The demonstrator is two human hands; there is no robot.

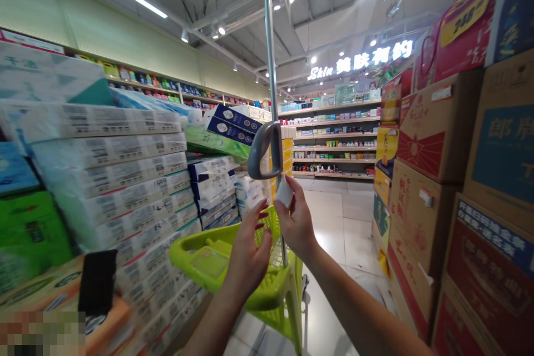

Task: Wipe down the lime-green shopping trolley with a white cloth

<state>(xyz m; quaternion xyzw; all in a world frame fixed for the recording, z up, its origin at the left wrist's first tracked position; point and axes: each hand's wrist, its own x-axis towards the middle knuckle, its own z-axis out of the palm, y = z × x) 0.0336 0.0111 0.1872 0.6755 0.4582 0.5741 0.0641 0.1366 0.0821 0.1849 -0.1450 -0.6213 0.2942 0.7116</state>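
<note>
My right hand point(297, 221) pinches a small white folded wipe point(285, 191) against the metal pole point(272, 83) of a lime-green shopping basket trolley point(233, 267), just below its grey handle point(262, 149). My left hand point(248, 250) hovers over the basket's rim beside the pole, its fingers apart and holding nothing. The basket looks empty inside.
Stacked tissue packs point(125, 178) fill the left side, with a black phone point(97, 282) resting on an orange box at lower left. Piled cardboard cartons point(438, 178) line the right. A tiled aisle point(342, 222) runs ahead to stocked shelves point(334, 139) under a lit "Skin" sign.
</note>
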